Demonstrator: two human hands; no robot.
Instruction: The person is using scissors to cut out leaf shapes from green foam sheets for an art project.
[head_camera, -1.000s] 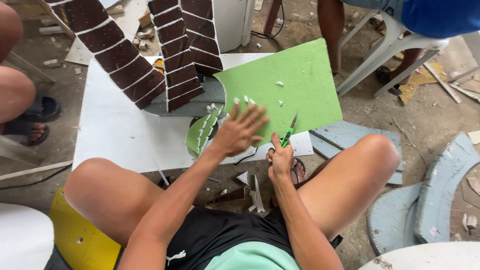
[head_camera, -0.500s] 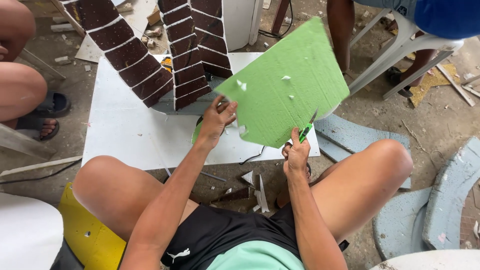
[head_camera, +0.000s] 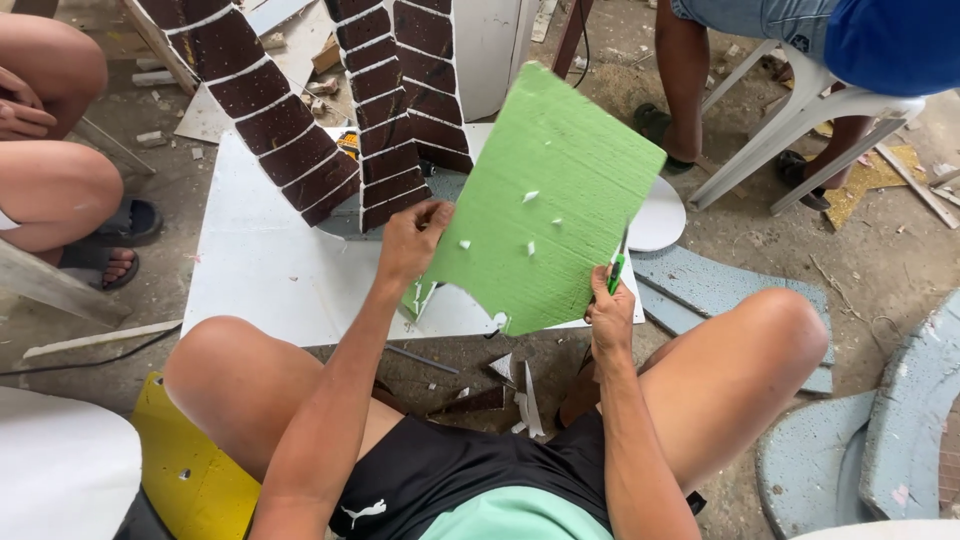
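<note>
My left hand (head_camera: 412, 243) grips the left edge of a green foam board (head_camera: 545, 195) and holds it tilted up over my knees. A curved piece is cut out of the board's lower edge. My right hand (head_camera: 610, 318) holds a green utility knife (head_camera: 617, 262) with its blade up against the board's right edge. Small white foam crumbs stick to the green face.
A white sheet (head_camera: 270, 265) lies on the floor in front, with brown brick-patterned foam pieces (head_camera: 385, 130) standing on it. Foam scraps (head_camera: 520, 385) lie between my legs. One person sits at the left (head_camera: 55, 170), another on a white plastic chair (head_camera: 810, 110) at the right. Grey-blue curved pieces (head_camera: 860, 460) lie at right.
The green board has been lifted off the white sheet and tilted upright. My left hand moved from pressing flat on it to gripping its edge; the knife hand rose along the right edge.
</note>
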